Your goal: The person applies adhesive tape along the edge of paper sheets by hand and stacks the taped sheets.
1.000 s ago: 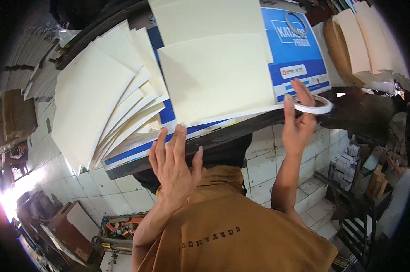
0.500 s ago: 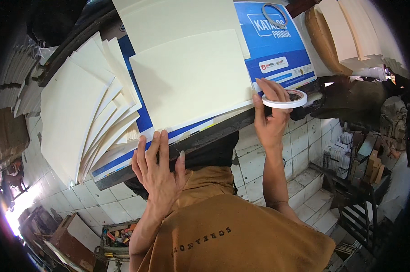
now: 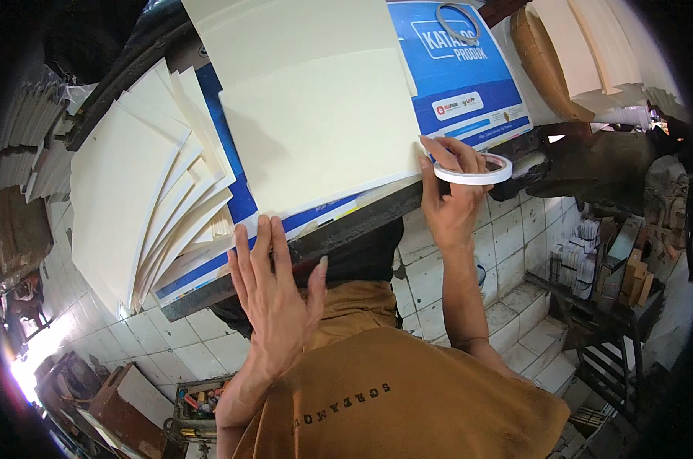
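A cream paper sheet (image 3: 323, 138) lies in front of me, overlapping another cream sheet (image 3: 300, 30) beyond it. Under both is a large blue printed sheet (image 3: 476, 84) on the dark table. My left hand (image 3: 273, 298) is open, its fingertips resting flat at the near edge by the cream sheet's left corner, thumb spread away. At the sheet's right corner is my right hand (image 3: 452, 210), thumb and index finger close together at the edge. A roll of white tape (image 3: 472, 178) hangs round its other fingers. Whether the fingertips pinch the paper cannot be made out.
Fanned cream sheets (image 3: 124, 183) are piled on the table's left. A thin grey ring (image 3: 440, 23) lies on the blue sheet at the far right. More cream boards (image 3: 553, 53) stand beyond. Below are a toolbox (image 3: 201, 405) at left and a dark rack (image 3: 606, 344) at right.
My right hand, with the tape roll on it, has shifted slightly left along the sheet's edge. The left hand has slid a little, its thumb spreading wider.
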Demonstrator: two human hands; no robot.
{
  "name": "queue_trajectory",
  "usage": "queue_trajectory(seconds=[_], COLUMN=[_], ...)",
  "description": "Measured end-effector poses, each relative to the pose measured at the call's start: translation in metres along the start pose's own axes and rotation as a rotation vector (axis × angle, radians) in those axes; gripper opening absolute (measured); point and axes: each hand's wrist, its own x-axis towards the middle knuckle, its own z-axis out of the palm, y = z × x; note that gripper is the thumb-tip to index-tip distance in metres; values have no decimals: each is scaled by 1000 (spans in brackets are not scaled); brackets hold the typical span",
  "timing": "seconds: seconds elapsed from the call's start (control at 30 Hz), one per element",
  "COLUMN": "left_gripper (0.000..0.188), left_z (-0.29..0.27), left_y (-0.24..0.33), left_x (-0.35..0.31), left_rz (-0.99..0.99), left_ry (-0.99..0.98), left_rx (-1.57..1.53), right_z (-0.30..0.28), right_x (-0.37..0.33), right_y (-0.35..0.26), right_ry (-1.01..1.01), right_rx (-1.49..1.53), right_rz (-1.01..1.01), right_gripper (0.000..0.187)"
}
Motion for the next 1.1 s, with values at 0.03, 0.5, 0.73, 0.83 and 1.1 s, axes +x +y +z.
queue_trajectory(seconds=[0.03, 0.5, 0.73, 0.83, 1.1], left_gripper=[79, 59, 65, 67, 70], left_z=[-1, 49, 49, 50, 51], left_y=[5, 69, 78, 79, 76], left_x=[4, 89, 90, 90, 89], left_rz=[2, 244, 201, 191, 199], left_ry=[4, 46, 65, 69, 94], left_rx=[-1, -34, -22, -18, -5], right_z=[1, -18, -21, -18, -77], right_x=[-2, -25, -23, -24, -45], right_y=[1, -24, -21, -21, -28], right_ry=[14, 211, 71, 67, 355], right_rx=[55, 301, 164, 191, 325], right_rz=[36, 156, 188, 172, -129], right_gripper=[27, 30, 28, 27, 17])
